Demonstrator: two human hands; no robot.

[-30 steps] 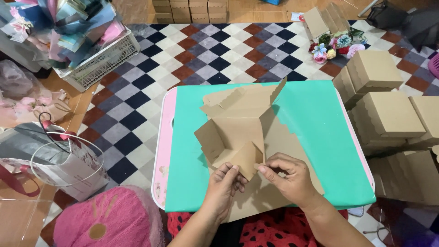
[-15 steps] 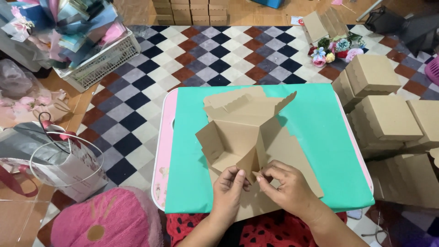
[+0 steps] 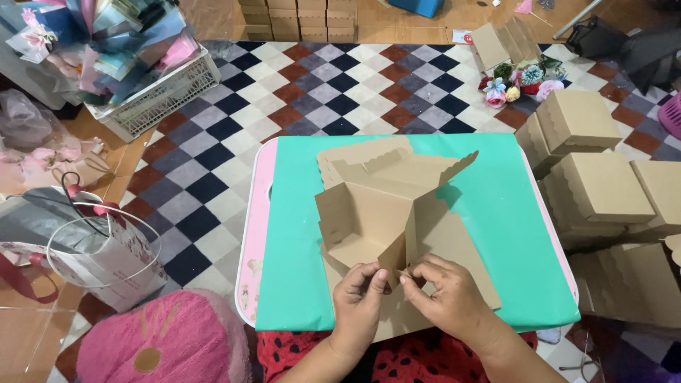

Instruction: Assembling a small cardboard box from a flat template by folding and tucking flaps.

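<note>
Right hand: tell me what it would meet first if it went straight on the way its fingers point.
The right hand points left, so probably the left hand's fingertips, just across the cardboard flap both pinch.

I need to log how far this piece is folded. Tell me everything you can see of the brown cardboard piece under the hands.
The cardboard piece is plain brown card, die-cut and half folded into a box. Two walls stand upright and meet at a corner near its middle; a scallop-edged flap lies open at the far side and another flat panel spreads toward the near right. It rests on the green mat over other flat brown sheets. The left hand and right hand pinch a small tab at its near edge.
</note>
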